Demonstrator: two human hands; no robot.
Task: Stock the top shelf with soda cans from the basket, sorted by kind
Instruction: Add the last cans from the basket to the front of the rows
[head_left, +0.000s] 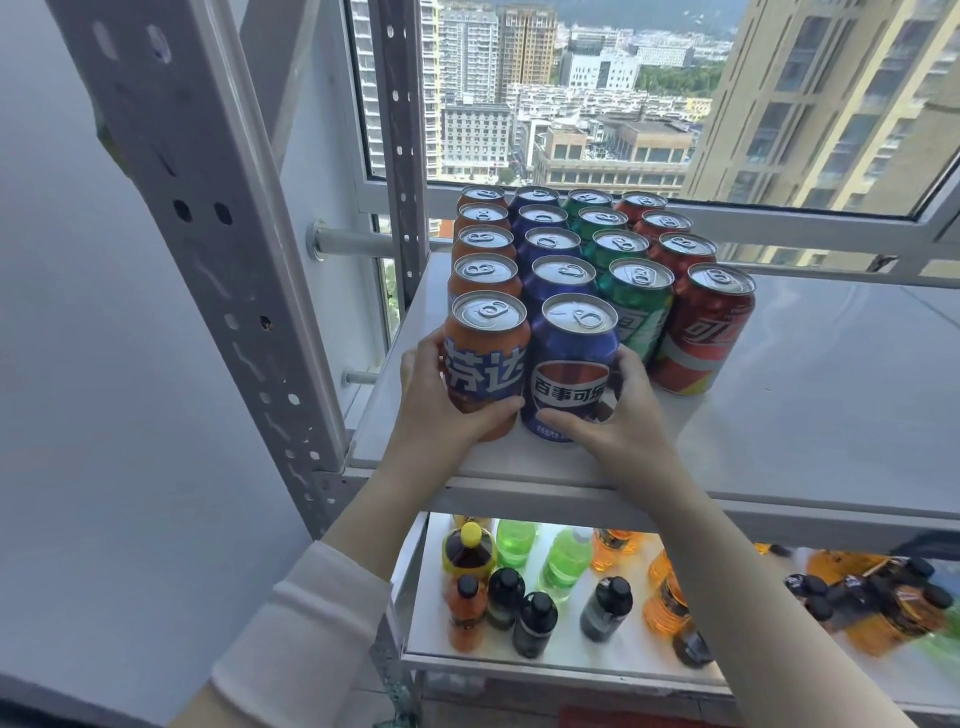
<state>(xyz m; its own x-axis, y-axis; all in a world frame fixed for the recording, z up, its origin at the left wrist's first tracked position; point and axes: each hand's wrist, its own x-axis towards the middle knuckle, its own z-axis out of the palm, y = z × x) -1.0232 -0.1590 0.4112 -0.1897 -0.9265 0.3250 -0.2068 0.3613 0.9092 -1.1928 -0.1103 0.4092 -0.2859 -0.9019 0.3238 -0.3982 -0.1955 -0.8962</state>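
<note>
Four rows of soda cans run front to back on the white top shelf (810, 415): orange, blue, green and red. My left hand (436, 405) grips the front orange can (485, 358), thumb under its front. My right hand (618, 415) grips the front blue can (569, 364) beside it, fingers round its right side. Both cans stand upright on the shelf and touch each other. The green row's front can (636, 306) and the red row's front can (706, 327) stand further back. The basket is not in view.
A grey perforated upright (208, 249) of the rack stands at left, a second post behind it. A window with its frame (779, 228) lies right behind the cans. The lower shelf (571, 660) holds several upright bottles, with orange bottles lying at right.
</note>
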